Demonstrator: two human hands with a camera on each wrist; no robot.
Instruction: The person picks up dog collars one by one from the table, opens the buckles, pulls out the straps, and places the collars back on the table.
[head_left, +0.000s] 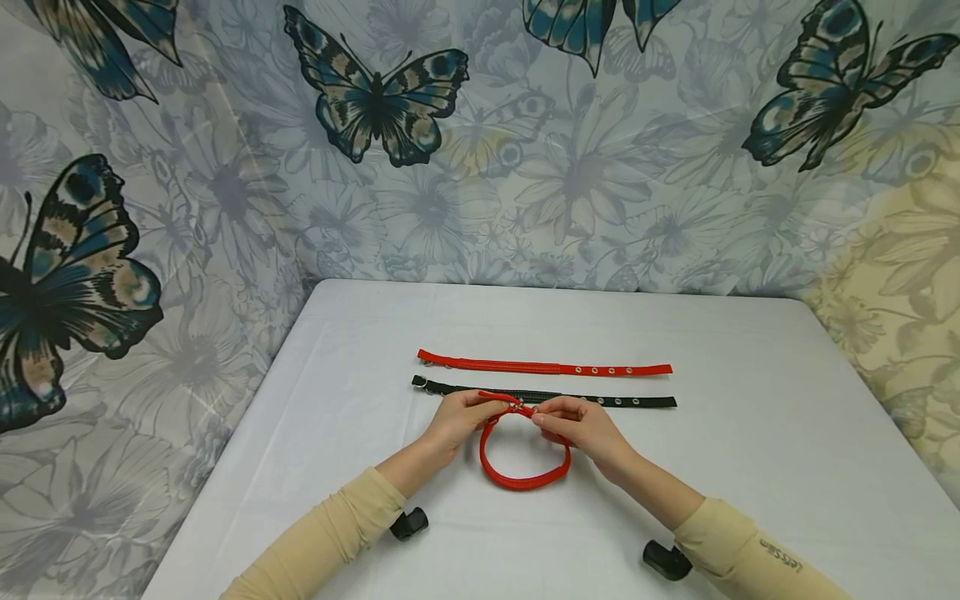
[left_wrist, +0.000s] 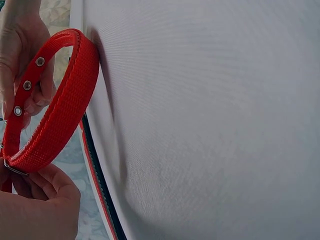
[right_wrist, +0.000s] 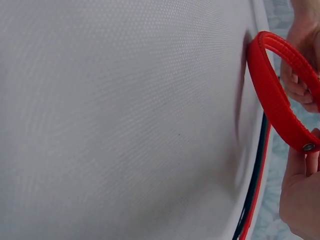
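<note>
A red collar [head_left: 525, 483] is bent into a loop between my two hands, over the near middle of the table. My left hand [head_left: 456, 427] pinches it at the metal buckle [left_wrist: 16, 168], with the strap's end sticking out past the fingers. On the other side my right hand [head_left: 588, 431] holds the strap near its metal eyelets [left_wrist: 27, 85] between thumb and fingers. The padded part of the loop hangs toward me. In the left wrist view the strap appears threaded at the buckle, but fingers partly hide it.
Behind the hands a black collar [head_left: 622, 402] lies straight across the white table [head_left: 360, 333]. Beyond it lies another red collar [head_left: 510, 365], parallel to it. Black devices [head_left: 409, 524] sit at both wrists. Butterfly-patterned cloth [head_left: 585, 183] hangs behind the table.
</note>
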